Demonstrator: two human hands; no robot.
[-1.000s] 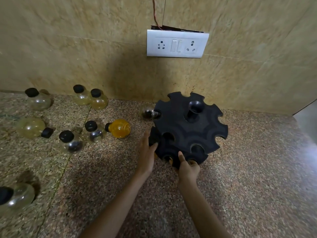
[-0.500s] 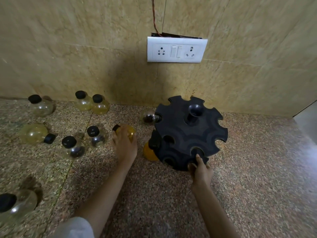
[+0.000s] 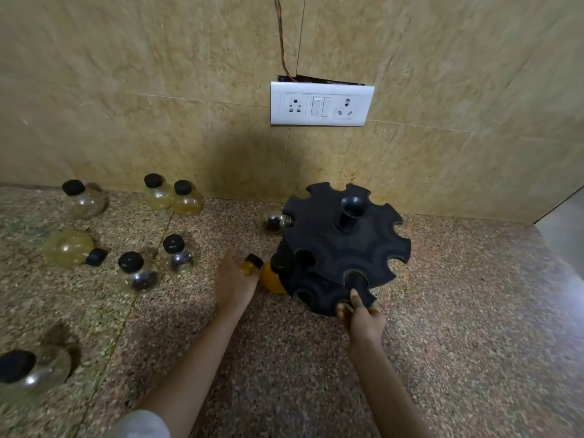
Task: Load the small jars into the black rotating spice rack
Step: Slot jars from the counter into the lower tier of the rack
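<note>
- Black spice rack [image 3: 346, 248] stands on the speckled granite counter [image 3: 284, 358], right of centre, close to the tiled wall [image 3: 158, 90]. Notched top disc, central post with a cupped top.
- Right hand [image 3: 363, 320] at the rack's near edge; fingers curled onto the lower tier rim, thumb up against the slot there. Something pale shows under the fingers; cannot tell whether it is a jar.
- Left hand [image 3: 235, 281] just left of the rack, closed around a small yellow jar [image 3: 248, 267]; its black cap sticks out past the fingers toward the rack.
- Orange jar [image 3: 272, 281] already hangs in a lower-tier slot on the rack's left side, touching or nearly touching the held jar.
- Clear jar with dark contents [image 3: 272, 220] sits in a slot at the rack's far-left edge, lying sideways.
- Loose jars on the counter to the left, all well clear of the rack: two yellowish ones [image 3: 172, 197] touching by the wall, a clear one [image 3: 82, 200] farther left, a yellow one on its side [image 3: 69, 252], two with dark contents [image 3: 155, 267] side by side, one clear jar [image 3: 31, 369] at the near-left edge.
- White switch plate [image 3: 321, 104] on the wall above the rack: two sockets, two rocker switches, a wire running up from it.
- No readable labels or writing anywhere.
</note>
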